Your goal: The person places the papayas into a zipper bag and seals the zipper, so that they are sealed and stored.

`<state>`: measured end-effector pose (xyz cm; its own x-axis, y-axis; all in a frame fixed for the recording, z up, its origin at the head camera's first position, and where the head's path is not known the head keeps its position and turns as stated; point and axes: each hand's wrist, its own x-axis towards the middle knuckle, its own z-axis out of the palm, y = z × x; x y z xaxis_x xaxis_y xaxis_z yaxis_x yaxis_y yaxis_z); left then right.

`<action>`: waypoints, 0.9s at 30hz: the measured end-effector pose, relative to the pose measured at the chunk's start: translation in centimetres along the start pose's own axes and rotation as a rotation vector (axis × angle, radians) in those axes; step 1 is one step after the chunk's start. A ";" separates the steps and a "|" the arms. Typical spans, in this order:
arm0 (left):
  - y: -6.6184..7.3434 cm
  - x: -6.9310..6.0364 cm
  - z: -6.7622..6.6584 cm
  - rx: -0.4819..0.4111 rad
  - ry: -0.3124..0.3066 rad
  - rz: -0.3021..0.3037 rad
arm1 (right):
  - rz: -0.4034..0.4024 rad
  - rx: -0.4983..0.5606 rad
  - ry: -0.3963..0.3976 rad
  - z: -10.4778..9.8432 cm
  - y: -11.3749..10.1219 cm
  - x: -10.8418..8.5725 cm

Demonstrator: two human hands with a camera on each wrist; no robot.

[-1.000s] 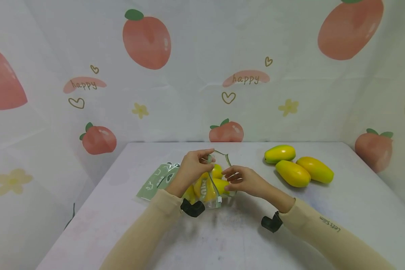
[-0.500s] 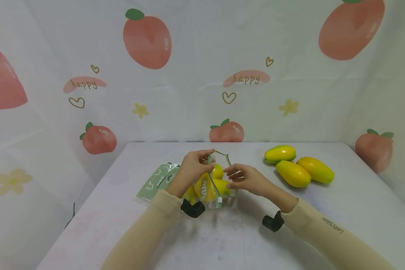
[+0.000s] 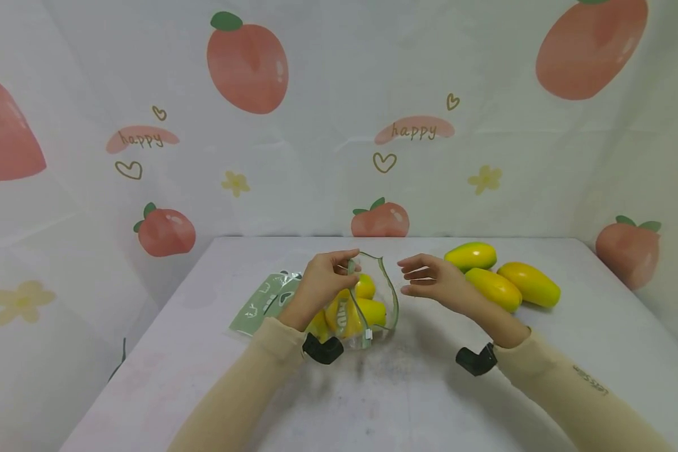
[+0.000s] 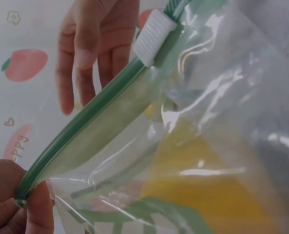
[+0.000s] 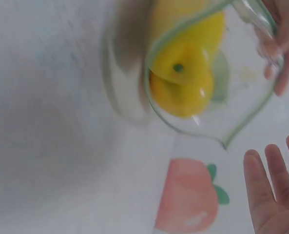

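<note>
Clear zip bag (image 3: 341,317), yellow fruit (image 3: 371,312) inside: sitting at centre frame, left hand (image 3: 328,282) pinching its rim. Right hand (image 3: 439,282): released, drawing away from the bag's mouth, nearing three loose fruits (image 3: 494,289) right of centre.

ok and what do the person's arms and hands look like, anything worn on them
The left sleeve and right sleeve are long and beige, the right with small dark lettering. A black device sits at each wrist. The left hand and right hand wear no gloves.
</note>
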<state>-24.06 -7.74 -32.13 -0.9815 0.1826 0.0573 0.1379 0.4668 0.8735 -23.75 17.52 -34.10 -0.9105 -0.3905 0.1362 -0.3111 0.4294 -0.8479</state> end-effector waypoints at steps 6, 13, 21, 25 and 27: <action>0.1 0.0 0.0 -0.005 0.001 0.006 | 0.033 -0.015 0.058 -2.7 0.0 -1.4; 0.0 0.1 -0.1 0.011 0.002 0.010 | 0.020 -0.032 0.181 -5.7 1.2 -3.1; 0.1 -0.1 -0.1 0.016 0.000 0.013 | 0.077 -0.108 0.279 -8.9 3.1 -5.4; 0.1 -0.1 -0.2 0.019 -0.001 0.011 | 0.112 -0.164 0.304 -9.8 4.3 -6.3; 0.1 -0.1 -0.1 0.020 -0.002 0.010 | 0.112 -0.175 0.309 -10.0 4.9 -6.7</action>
<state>-23.98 -7.83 -31.99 -0.9798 0.1890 0.0651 0.1504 0.4823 0.8630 -21.91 30.38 -34.00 -0.9726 -0.0805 0.2180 -0.2220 0.5990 -0.7693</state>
